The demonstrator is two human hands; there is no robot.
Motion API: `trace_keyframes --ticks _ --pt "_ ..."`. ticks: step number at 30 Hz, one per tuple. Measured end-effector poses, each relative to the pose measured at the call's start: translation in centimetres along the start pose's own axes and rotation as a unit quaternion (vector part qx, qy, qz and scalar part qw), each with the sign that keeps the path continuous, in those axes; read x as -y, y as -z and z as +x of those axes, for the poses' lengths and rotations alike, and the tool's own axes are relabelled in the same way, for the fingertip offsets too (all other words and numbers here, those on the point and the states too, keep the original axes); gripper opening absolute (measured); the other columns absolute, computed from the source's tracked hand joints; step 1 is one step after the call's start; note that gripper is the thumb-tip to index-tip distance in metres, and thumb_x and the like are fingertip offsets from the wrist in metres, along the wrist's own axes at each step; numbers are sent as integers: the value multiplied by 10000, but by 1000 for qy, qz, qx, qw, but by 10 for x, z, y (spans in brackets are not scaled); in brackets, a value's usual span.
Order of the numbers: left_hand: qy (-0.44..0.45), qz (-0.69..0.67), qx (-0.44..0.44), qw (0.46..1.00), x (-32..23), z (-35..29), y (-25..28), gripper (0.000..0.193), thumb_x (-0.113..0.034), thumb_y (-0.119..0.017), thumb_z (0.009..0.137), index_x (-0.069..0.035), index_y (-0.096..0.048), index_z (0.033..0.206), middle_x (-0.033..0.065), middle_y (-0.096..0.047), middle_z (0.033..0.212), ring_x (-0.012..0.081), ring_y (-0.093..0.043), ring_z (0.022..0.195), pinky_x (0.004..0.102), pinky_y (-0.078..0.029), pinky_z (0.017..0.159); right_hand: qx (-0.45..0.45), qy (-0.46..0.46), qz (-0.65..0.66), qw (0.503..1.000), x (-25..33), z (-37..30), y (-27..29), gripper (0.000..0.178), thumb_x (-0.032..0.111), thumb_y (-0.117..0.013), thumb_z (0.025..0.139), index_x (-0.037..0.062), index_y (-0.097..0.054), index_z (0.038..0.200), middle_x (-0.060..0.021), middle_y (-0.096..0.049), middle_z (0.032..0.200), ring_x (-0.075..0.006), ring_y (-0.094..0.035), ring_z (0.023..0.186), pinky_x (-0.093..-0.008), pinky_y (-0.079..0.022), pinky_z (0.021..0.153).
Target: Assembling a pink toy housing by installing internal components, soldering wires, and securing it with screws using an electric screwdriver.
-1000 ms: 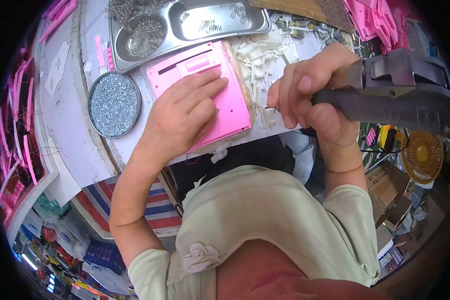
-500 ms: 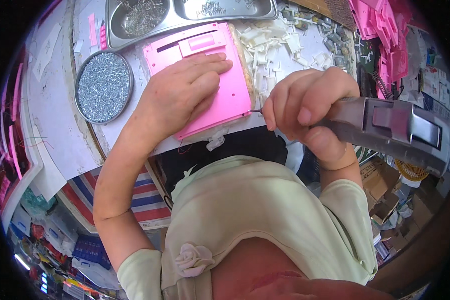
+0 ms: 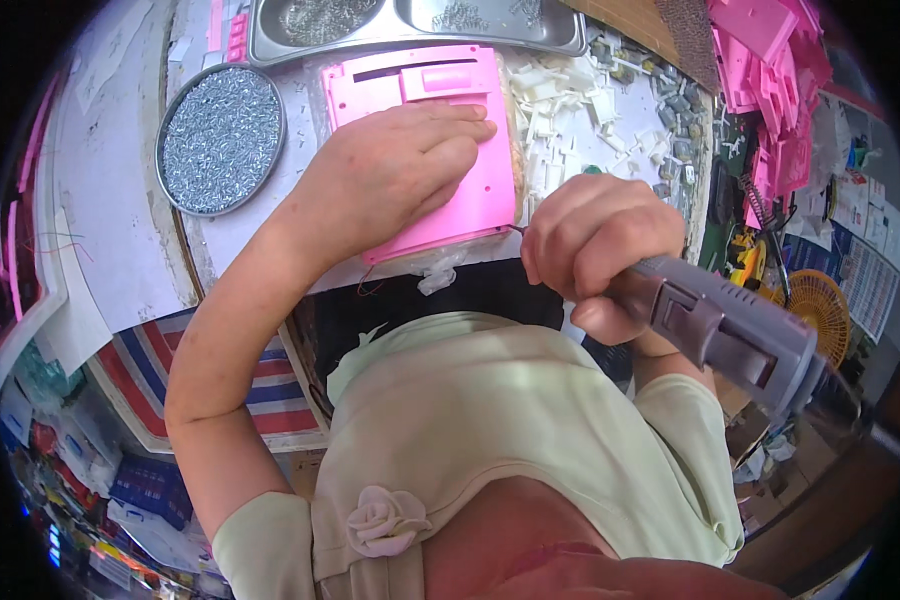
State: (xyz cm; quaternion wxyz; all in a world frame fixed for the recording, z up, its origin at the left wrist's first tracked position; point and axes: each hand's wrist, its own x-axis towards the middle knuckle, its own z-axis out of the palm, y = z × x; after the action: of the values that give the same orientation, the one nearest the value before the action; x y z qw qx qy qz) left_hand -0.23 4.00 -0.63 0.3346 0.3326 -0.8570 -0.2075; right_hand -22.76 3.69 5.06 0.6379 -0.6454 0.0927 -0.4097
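A flat pink plastic panel (image 3: 470, 190) lies on the white work surface (image 3: 260, 240) at the bench's near edge. My left hand (image 3: 395, 170) rests flat on top of it, fingers together and pointing right, pressing it down. My right hand (image 3: 590, 250) is wrapped around a grey electric screwdriver (image 3: 730, 330), whose thin bit touches the panel's near right corner. The screwdriver's body slants down to the right, away from the panel.
A round tin of small silver screws (image 3: 220, 140) sits left of the panel. A metal divided tray (image 3: 410, 25) with more screws lies behind it. White plastic pieces (image 3: 570, 110) are scattered to the right, and pink panels (image 3: 780, 80) are piled at the far right.
The view has shifted, and the panel and tin now sit lower in the picture. My right hand has brought the screwdriver's bit down to the panel's near right corner. My left hand stays on the panel.
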Motion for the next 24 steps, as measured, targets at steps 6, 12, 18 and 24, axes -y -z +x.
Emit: trace_keyframes --ticks 6,12,18,24 --pt "9 -6 -8 1000 -1 0 0 115 -34 -659 838 -12 -600 934 135 -699 1226 327 -665 1144 419 -542 984 -20 7 -28 999 1 28 7 328 211 -737 902 72 -513 708 -33 -528 560 -207 -515 462 -358 -526 513" --pt "12 -29 -1 1000 0 1 1 103 -58 -646 835 -12 -604 916 140 -693 1237 330 -666 1141 424 -541 985 47 54 -29 997 -21 27 4 230 160 -742 886 57 -564 784 -45 -534 567 -200 -504 446 -325 -482 454" --pt "18 -41 -4 999 1 -1 1 113 -60 -666 826 -13 -568 855 156 -693 1208 337 -673 1111 428 -558 961 -56 16 31 998 8 47 18 359 232 -724 915 78 -474 709 -30 -494 544 -173 -476 455 -310 -464 467" --pt "4 -37 -29 999 4 -4 -1 138 -47 -683 809 -15 -560 864 157 -696 1107 334 -684 1057 418 -576 924 -25 12 2 1000 -6 51 29 220 81 -745 844 36 -536 791 -76 -536 613 -219 -550 534 -358 -510 543"
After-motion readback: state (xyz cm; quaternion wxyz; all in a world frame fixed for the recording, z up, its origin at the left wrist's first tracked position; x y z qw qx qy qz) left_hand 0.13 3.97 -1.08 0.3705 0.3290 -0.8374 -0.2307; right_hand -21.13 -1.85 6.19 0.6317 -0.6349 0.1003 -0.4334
